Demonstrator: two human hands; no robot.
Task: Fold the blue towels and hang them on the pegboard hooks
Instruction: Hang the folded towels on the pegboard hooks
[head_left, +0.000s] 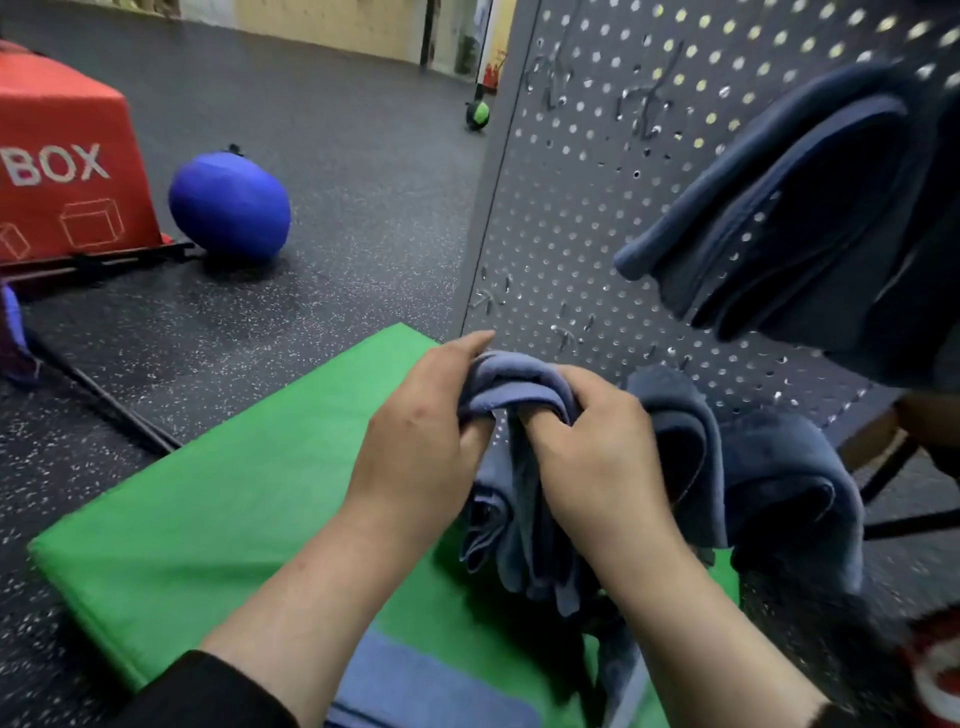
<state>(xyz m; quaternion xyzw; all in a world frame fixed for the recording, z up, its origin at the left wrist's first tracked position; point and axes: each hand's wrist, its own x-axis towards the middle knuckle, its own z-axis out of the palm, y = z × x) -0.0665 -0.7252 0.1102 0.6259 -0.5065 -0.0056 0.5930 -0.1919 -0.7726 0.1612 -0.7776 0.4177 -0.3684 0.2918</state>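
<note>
Blue folded towel (511, 415): fingers of left hand (421, 441) and right hand (592, 447) clamped at fold, hooking onto pegboard (582, 218).

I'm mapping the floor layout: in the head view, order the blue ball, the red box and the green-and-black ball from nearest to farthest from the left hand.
From the left hand:
1. Blue ball, on the floor up and to its left.
2. Red box, farther left, behind the blue ball.
3. Green-and-black ball, far back by the pegboard edge.
</note>
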